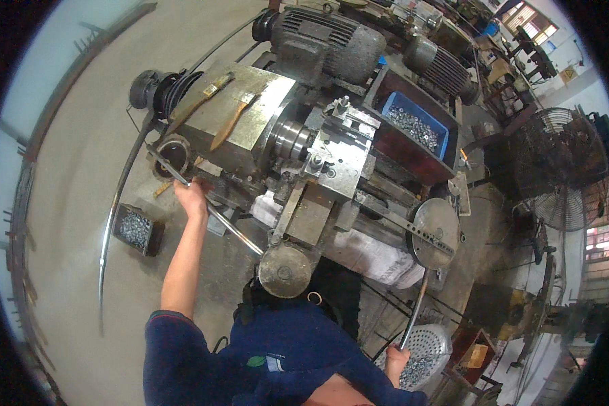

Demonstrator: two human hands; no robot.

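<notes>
My left hand [191, 197] is closed around a long metal lever [233, 230], which slopes down to a round metal disc [285, 272] in front of my body. My right hand [396, 360] is closed around the end of another metal lever [416, 308], below a larger round disc [434, 233]. Both discs are on a lathe. Its chuck [292, 140] faces a shiny tool slide [338, 159]. Two wooden-handled brushes, one nearer [229, 128] and one farther [199, 103], lie on the headstock cover [267, 101]. Any workpiece in the chuck is too small to make out.
A blue tray [413, 122] of small metal parts rests behind the slide. More parts fill a box [137, 230] on the left floor and a perforated white basket [430, 342] near my right hand. Motors [325, 44] stand at the back; a large fan [558, 162] is at right.
</notes>
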